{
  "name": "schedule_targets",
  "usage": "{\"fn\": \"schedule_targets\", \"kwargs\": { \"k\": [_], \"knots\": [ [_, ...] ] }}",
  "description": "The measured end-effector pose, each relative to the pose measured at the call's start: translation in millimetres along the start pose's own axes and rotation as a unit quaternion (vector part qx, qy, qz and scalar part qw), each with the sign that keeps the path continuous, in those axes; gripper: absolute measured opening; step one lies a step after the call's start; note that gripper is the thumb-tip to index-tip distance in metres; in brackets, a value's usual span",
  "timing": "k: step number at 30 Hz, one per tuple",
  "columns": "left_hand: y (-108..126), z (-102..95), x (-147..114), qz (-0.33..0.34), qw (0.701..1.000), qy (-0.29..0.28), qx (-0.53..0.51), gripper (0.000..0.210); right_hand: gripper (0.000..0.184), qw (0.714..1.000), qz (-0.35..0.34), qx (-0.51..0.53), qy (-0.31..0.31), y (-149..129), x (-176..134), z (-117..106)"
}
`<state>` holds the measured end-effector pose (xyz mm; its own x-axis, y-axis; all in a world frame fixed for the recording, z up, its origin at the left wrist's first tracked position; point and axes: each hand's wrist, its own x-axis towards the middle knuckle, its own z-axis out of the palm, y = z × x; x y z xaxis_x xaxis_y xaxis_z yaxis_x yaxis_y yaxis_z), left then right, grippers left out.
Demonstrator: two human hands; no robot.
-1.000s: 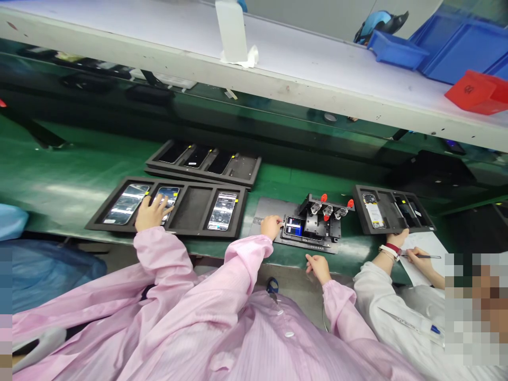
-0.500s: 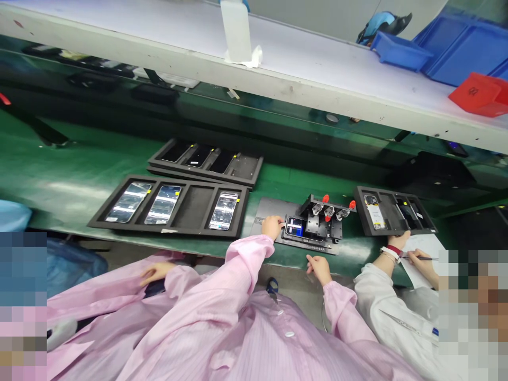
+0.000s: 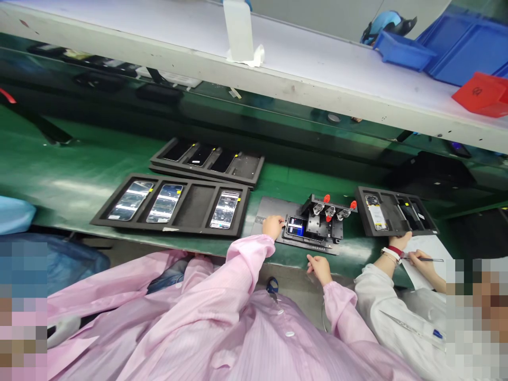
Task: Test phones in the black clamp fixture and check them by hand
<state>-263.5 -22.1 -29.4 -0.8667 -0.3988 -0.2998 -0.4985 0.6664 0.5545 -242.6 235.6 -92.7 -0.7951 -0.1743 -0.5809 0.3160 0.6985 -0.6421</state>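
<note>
My left hand (image 3: 273, 227) is at the left end of a black clamping fixture (image 3: 323, 227), its thumb and finger pinched at the fixture's edge. Whatever lies between those fingertips is too small to make out. A phone (image 3: 296, 226) with a lit blue and white screen lies face up in the fixture, partly covered by the black clamp block. Low and to the right, by the table's front edge, is my right hand (image 3: 319, 269). Its fingers are loosely curled in, and no object shows in them. Red-tipped toggle clamps (image 3: 327, 199) stand along the fixture's back.
Left of the fixture sits a black foam tray (image 3: 169, 230) with phones; other trays (image 3: 254, 177) are stacked behind it. At right is another phone tray (image 3: 363, 225), where a co-worker's hand (image 3: 423, 264) holds a pen over paper. A white shelf (image 3: 293, 79) crosses above.
Both my hands stay where they were. At left, a pink-sleeved co-worker's hand has moved from the lap toward the table edge. The view has shifted very slightly.
</note>
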Motion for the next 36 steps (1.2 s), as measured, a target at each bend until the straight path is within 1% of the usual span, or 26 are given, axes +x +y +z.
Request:
{"fn": "schedule_targets", "kwargs": {
  "k": [11,15,17,18,20,22,23,24,26,29,31,33,34,36],
  "knots": [
    [-1.4,1.2,0.3,0.0,1.0,0.002,0.003,0.016,0.043,1.0,0.003,0.012,0.003,-1.6,0.3,0.4],
    [-0.3,0.2,-0.3,0.0,1.0,0.001,0.008,0.016,0.042,1.0,0.004,0.025,0.001,-6.8,-5.5,1.1],
    [0.0,0.0,0.1,0.002,1.0,0.001,0.011,0.016,0.043,0.999,-0.013,0.036,0.012,-15.9,-10.7,-6.8],
    [-0.1,0.1,0.5,0.004,1.0,0.001,0.012,0.016,0.044,0.998,-0.029,0.049,0.032,-23.0,-12.8,-14.0],
    [-0.6,0.8,1.3,0.011,1.0,0.001,0.014,0.016,0.048,0.986,-0.072,0.097,0.113,-42.7,-13.9,-33.5],
    [-1.3,1.9,1.7,0.024,1.0,0.002,0.016,0.017,0.049,0.959,-0.11,0.152,0.212,-67.4,-8.2,-55.4],
    [-1.6,2.6,1.7,0.033,0.999,0.002,0.018,0.017,0.049,0.949,-0.118,0.162,0.243,-80.1,-2.8,-64.9],
    [-1.7,3.2,1.5,0.041,0.999,0.003,0.02,0.018,0.049,0.946,-0.119,0.163,0.254,-91.8,3.8,-72.4],
    [-1.7,4.2,0.5,0.055,0.998,0.004,0.028,0.018,0.049,0.951,-0.112,0.157,0.243,-110.3,17.6,-79.4],
    [-1.4,4.8,-1.1,0.075,0.996,0.006,0.042,0.02,0.043,0.952,-0.109,0.166,0.232,-121.4,27.1,-73.5],
    [-1.3,4.6,-1.3,0.09,0.995,0.005,0.049,0.02,0.039,0.95,-0.109,0.179,0.233,-120.7,20.7,-67.5],
    [-1.5,4.2,-0.7,0.103,0.993,0.002,0.052,0.018,0.039,0.941,-0.12,0.212,0.234,-120.3,6.8,-67.7],
    [-1.6,4.1,-0.3,0.109,0.993,0.001,0.052,0.018,0.042,0.934,-0.133,0.23,0.238,-122.2,-0.7,-71.2],
    [-2.0,4.1,0.9,0.119,0.992,-0.002,0.051,0.016,0.045,0.922,-0.166,0.247,0.246,-132.6,-12.3,-85.1]
  ]
}}
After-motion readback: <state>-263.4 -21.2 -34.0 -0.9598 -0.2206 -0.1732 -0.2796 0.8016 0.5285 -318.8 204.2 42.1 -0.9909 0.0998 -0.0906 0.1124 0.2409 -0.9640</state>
